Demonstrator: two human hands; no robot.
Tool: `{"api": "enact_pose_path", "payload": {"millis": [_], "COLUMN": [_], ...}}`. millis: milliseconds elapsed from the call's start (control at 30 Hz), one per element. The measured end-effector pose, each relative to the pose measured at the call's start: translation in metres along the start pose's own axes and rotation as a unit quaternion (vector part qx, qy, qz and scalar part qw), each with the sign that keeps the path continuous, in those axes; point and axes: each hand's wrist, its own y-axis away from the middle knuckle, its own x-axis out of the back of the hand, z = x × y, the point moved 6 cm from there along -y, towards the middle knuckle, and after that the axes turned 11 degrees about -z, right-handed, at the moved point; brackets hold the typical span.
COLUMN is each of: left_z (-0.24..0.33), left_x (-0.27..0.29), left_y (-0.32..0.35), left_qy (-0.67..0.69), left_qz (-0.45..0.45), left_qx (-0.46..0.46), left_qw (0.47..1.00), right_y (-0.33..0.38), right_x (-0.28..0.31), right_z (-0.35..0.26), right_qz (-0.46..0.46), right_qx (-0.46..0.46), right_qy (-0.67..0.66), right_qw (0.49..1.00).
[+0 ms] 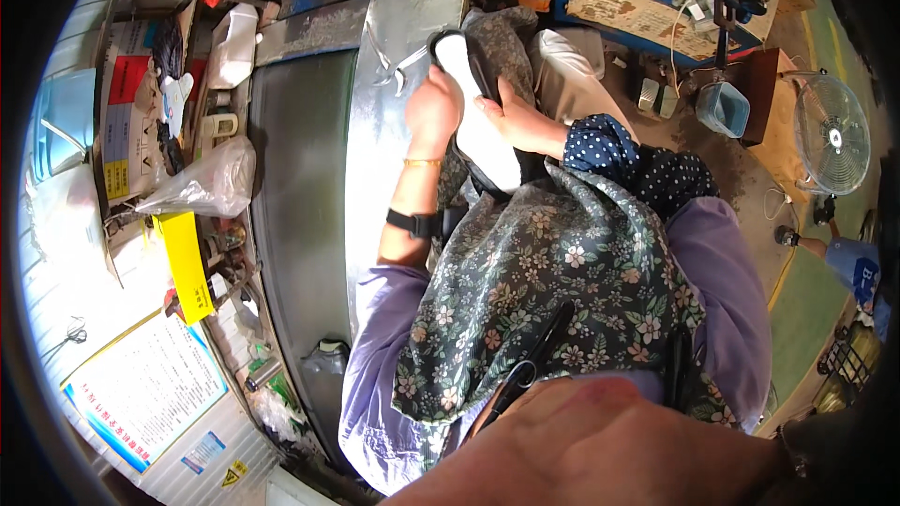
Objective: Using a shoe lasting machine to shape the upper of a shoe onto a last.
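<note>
Gripping a white-soled shoe (483, 136), fingers of both left hand (431, 111) and right hand (525, 122) curl closed.

A shoe (478, 122) with a black upper and white sole lies sole-up just above the frame's centre, toe pointing to the upper left, heel toward the lower right, over a floral apron, gripped from both sides.

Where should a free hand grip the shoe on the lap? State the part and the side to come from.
Probably the near end of the shoe, approached from the person's own side. Its pale sole faces up and runs away from the body; the left hand and right hand already occupy its upper half, leaving the near part free.
</note>
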Motion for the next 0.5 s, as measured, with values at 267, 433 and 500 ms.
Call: {"api": "enact_pose_path", "payload": {"millis": [267, 433, 500], "left_z": [-0.026, -0.025, -0.004], "left_x": [0.011, -0.011, -0.006], "left_y": [0.008, 0.055, 0.066], "left_qy": [0.097, -0.027, -0.217], "left_qz": [-0.092, -0.029, 0.098], "left_qx": [-0.234, -0.087, -0.11], "left_qw": [0.963, 0.995, 0.965], "right_y": [-0.017, -0.004, -0.006], "right_x": [-0.014, -0.017, -0.021], "right_z": [0.02, 0.018, 0.021], "right_qz": [0.054, 0.125, 0.144], "right_qx": [0.082, 0.072, 0.1], "right_qy": [-0.199, -0.144, -0.133], "right_qw": [0.975, 0.979, 0.975]}}
